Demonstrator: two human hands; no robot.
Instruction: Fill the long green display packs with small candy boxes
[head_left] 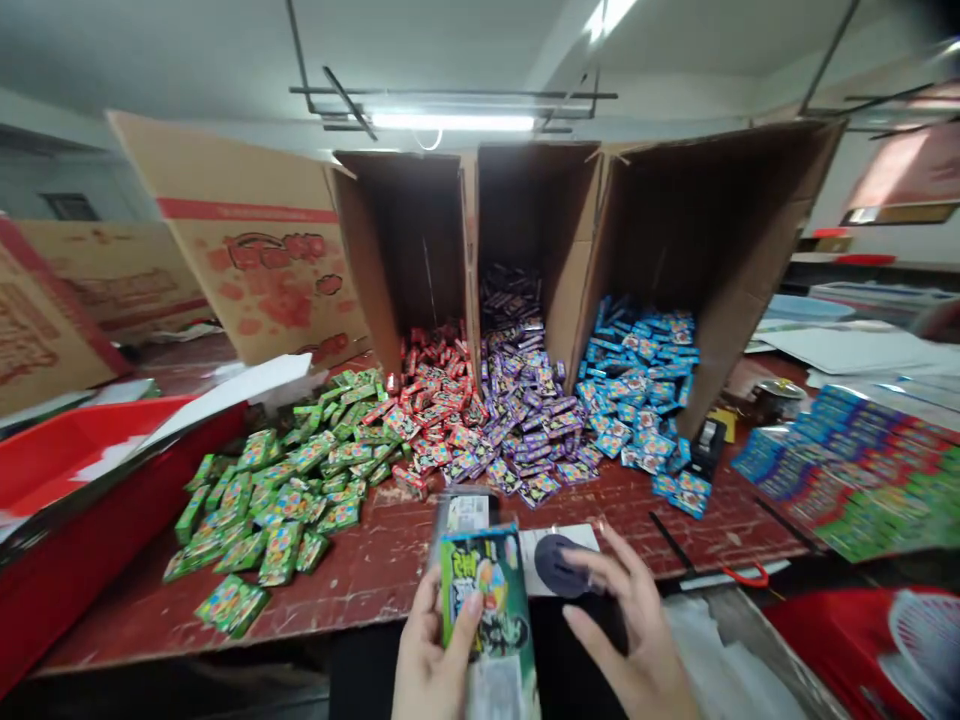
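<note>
Gripping green glossy rectangular packet (491, 590) with left hand (435, 645); holding right hand (634, 635) loosely spread near dark-grey round disc (553, 567).

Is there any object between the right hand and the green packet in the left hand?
Nothing visible blocks the right hand from the green packet in the left hand; a dark disc shows behind the right hand.
</note>
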